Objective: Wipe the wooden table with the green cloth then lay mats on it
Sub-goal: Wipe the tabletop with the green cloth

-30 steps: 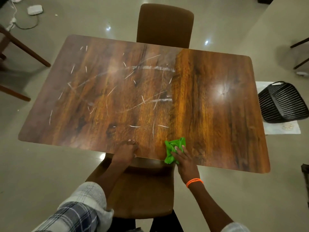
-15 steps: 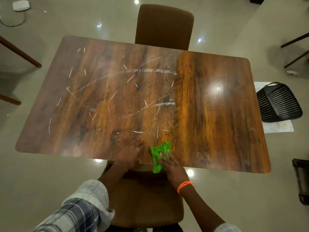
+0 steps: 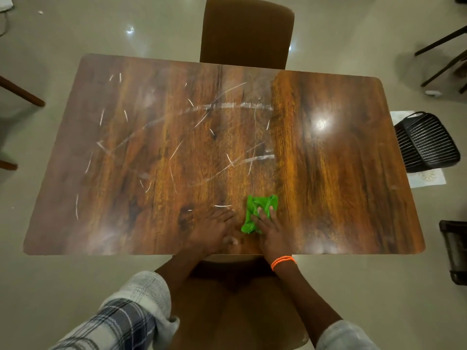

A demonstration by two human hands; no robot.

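Note:
The wooden table (image 3: 341,160) fills the middle of the head view. White streaks and smears cover its left and centre; its right part looks glossy. A crumpled green cloth (image 3: 255,210) lies near the table's near edge, right of centre. My right hand (image 3: 271,228), with an orange band at the wrist, presses flat on the cloth with straight fingers. My left hand (image 3: 212,231) rests flat on the bare wood just left of the cloth, fingers together.
A brown chair (image 3: 246,31) stands at the far side and another brown chair (image 3: 235,311) under me. Right of the table, a black slatted basket (image 3: 427,142) sits on a white mat (image 3: 427,176) on the floor. Dark furniture legs show at both sides.
My right hand has slid the green cloth forward and a little right, away from the near edge. My left hand has moved further onto the table.

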